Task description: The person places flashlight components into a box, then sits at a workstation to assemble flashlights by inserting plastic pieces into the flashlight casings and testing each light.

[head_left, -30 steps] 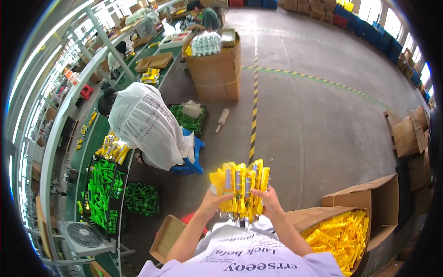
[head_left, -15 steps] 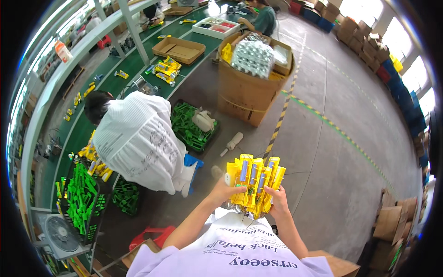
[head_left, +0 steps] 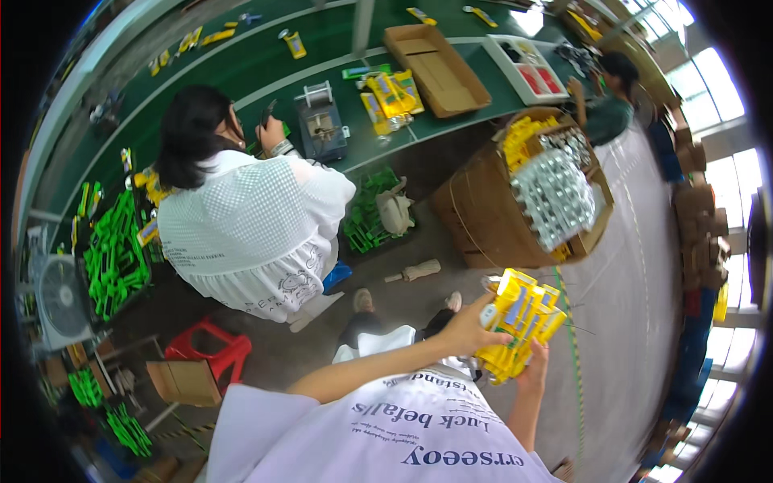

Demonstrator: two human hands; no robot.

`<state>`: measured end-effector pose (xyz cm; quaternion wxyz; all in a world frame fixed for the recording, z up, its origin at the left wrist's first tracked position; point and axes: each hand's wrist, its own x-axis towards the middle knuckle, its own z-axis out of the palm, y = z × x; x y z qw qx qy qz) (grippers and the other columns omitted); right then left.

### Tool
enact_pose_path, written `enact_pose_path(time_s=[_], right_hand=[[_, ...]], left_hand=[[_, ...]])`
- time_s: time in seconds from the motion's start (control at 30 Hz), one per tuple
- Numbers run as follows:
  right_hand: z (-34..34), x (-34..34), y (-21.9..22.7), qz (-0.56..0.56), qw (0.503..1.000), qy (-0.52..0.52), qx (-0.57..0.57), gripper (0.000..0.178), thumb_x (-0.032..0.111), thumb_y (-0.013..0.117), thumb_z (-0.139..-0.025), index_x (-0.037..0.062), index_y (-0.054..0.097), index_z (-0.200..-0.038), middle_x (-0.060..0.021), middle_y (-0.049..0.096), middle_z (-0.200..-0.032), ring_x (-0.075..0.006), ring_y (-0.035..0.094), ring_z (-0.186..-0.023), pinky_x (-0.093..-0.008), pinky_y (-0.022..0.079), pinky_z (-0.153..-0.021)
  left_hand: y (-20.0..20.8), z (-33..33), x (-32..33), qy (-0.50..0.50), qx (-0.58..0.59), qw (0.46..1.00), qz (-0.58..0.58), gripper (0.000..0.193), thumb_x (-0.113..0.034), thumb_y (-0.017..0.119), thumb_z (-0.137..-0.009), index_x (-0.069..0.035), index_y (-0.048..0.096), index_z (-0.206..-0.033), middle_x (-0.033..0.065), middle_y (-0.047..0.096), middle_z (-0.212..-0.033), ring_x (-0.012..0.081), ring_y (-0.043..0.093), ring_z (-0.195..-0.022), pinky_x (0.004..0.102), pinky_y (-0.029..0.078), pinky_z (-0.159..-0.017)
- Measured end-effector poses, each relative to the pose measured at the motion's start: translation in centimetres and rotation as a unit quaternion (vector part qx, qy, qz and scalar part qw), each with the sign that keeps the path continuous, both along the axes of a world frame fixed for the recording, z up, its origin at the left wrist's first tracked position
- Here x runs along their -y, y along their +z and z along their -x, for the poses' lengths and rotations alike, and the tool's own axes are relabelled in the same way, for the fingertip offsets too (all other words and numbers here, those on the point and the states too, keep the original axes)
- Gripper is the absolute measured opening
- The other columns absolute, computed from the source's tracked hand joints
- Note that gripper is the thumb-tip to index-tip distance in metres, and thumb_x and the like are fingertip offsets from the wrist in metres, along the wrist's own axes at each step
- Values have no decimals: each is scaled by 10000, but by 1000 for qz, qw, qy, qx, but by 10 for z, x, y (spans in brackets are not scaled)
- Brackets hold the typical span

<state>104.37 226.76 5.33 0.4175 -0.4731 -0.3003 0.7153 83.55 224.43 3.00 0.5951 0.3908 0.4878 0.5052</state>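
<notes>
Both hands are clamped on one bundle of yellow plastic pieces: the left hand grips its left side, thumb across the front, and the right hand supports it from the lower right. They stand apart, with the bundle between them in midair, off to the person's right and near the big cardboard box.

I can't make out any band around the pieces, so I'd worry that an uneven squeeze could let one slip out. Thin dark wires poke out on the right and might snag on the box. Close by the shoes, a pale folded umbrella could trip a careless foot.

To the left, the co-worker in white and the red stool crowd the way. Ahead, the green bench makes a firm edge; the widest stretch of floor lies to the right.
</notes>
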Motion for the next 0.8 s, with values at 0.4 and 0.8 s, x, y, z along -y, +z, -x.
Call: enact_pose_path(time_s=[0.4,0.8], right_hand=[[73,-282,-40,40,939,342,17,596,164,684,-825,2,442,-1344,-131,613,-1229,-279,647,-1059,-432,549,-910],[167,-375,-42,74,904,420,4,344,12,623,-864,15,556,-1201,-97,662,-1083,-224,663,-964,-395,545,-882]], left_hand=[[-55,10,-153,322,172,929,-55,724,-90,810,-758,-52,437,-1378,59,609,-1210,156,589,-1088,328,466,-975],[-28,74,-215,395,155,905,-23,534,-78,776,-785,-53,537,-1262,31,639,-1148,135,616,-1026,308,484,-931]])
